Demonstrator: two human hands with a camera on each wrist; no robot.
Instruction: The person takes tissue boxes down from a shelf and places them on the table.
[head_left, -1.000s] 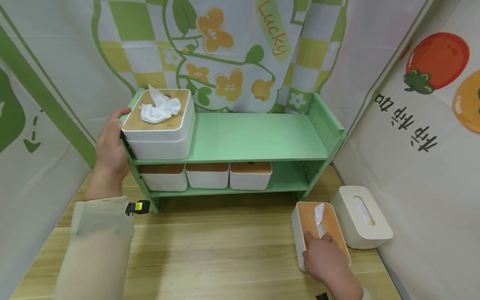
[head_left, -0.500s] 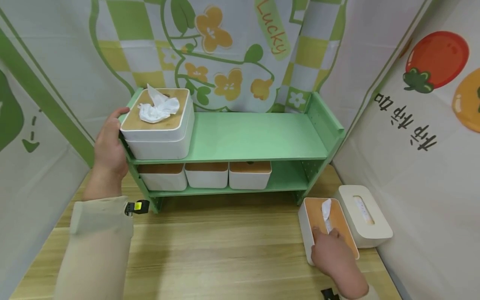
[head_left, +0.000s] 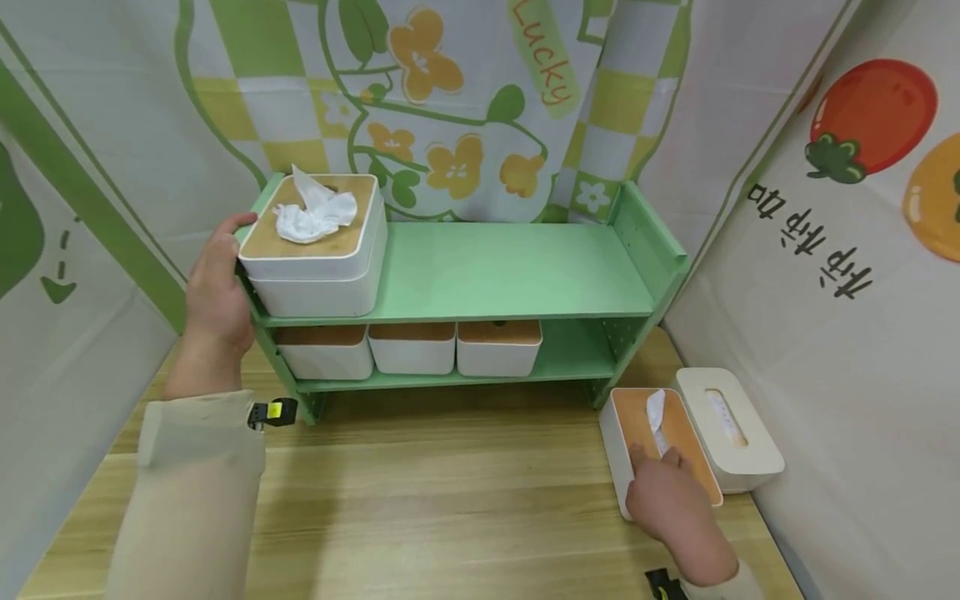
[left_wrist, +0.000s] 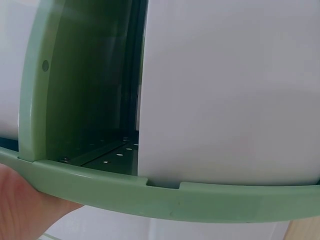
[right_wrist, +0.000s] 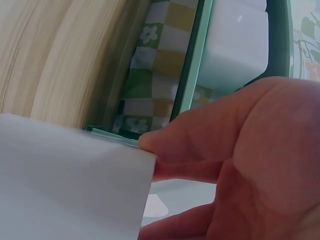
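In the head view my left hand (head_left: 219, 292) holds the left side panel of a green two-tier shelf (head_left: 495, 271); its thumb side is partly hidden. The left wrist view shows part of that hand (left_wrist: 25, 205) behind the green panel edge. My right hand (head_left: 675, 496) grips a white tissue box (head_left: 617, 458) with a wooden lid, at the table's right. A tissue (head_left: 656, 410) sticks out of the lid slot beside the fingers. In the right wrist view the thumb touches the edge of the white box (right_wrist: 75, 185).
A cream tissue box (head_left: 727, 425) stands right of the held one, by the printed wall cloth. On the upper tier sits a tall white tissue box (head_left: 318, 296) with a crumpled tissue on top. Three white boxes (head_left: 412, 354) line the lower tier. The wooden table (head_left: 420, 500) spreads in front.
My right hand has moved the wooden-lidded tissue box back and to the right, up close beside the cream one. My left hand has stayed on the shelf's side panel.
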